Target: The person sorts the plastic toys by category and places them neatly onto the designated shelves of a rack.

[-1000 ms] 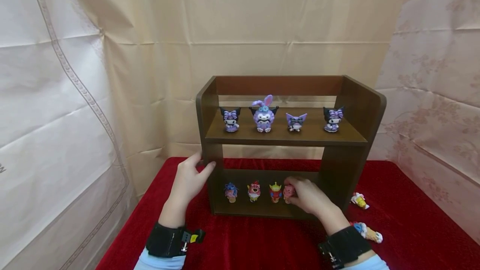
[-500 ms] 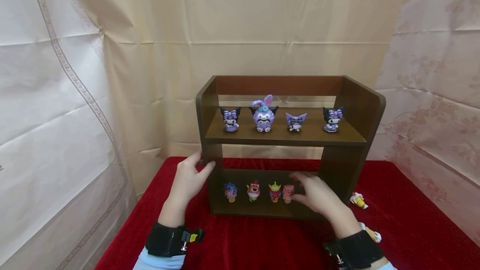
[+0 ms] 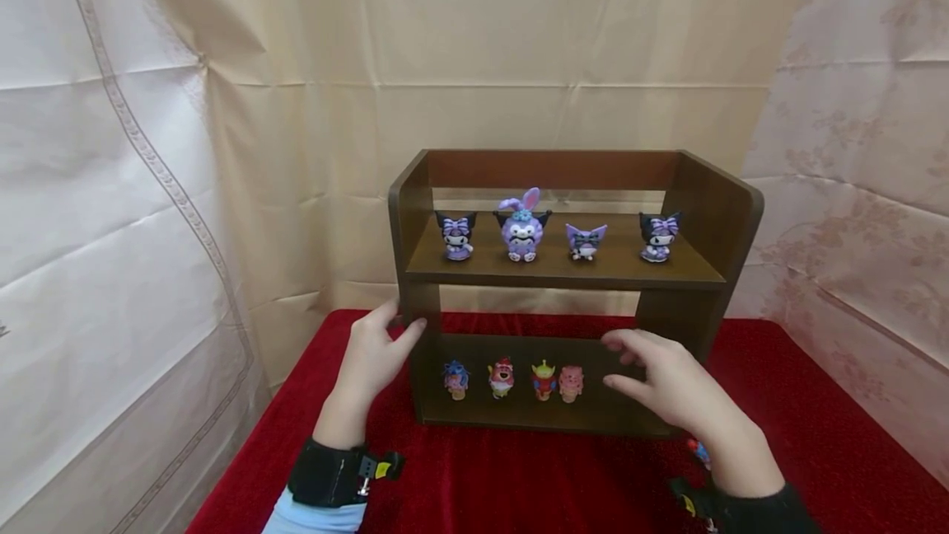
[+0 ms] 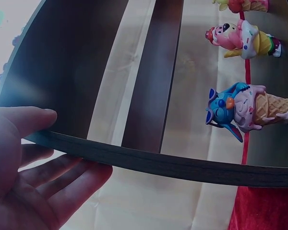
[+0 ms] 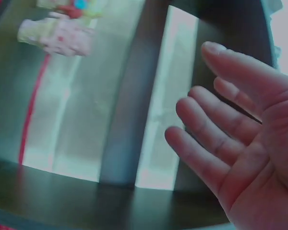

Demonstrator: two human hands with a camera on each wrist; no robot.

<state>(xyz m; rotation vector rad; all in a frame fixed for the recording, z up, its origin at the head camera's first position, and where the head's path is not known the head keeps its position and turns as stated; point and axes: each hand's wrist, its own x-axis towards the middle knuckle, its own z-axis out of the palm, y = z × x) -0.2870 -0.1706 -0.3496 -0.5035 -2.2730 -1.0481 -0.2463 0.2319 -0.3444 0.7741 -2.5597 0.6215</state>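
Note:
A dark brown two-tier display shelf (image 3: 563,278) stands before me. My left hand (image 3: 372,357) holds its left side panel, thumb on the inner face and fingers outside, as the left wrist view shows. My right hand (image 3: 670,377) is at the lower tier's right part with fingers spread and nothing in them. Nearest to it is a pink figurine (image 3: 571,384). To the left stand an alien figurine (image 3: 544,381), a pink bear figurine (image 3: 501,379) in a red hat and a blue-headed figurine (image 4: 249,106) on an ice-cream cone.
The upper tier carries a black-and-purple figurine (image 3: 455,236), a purple rabbit-eared figurine (image 3: 522,229), a purple-eared figurine (image 3: 586,242) and another black-and-purple figurine (image 3: 658,237). Red cloth (image 3: 474,476) covers the table. A partly hidden figurine (image 3: 698,453) lies beside my right forearm.
My right hand has let go of the pink figurine, leaving it standing beside the alien figurine, and has drawn back to the right. The left hand has stayed on the side panel.

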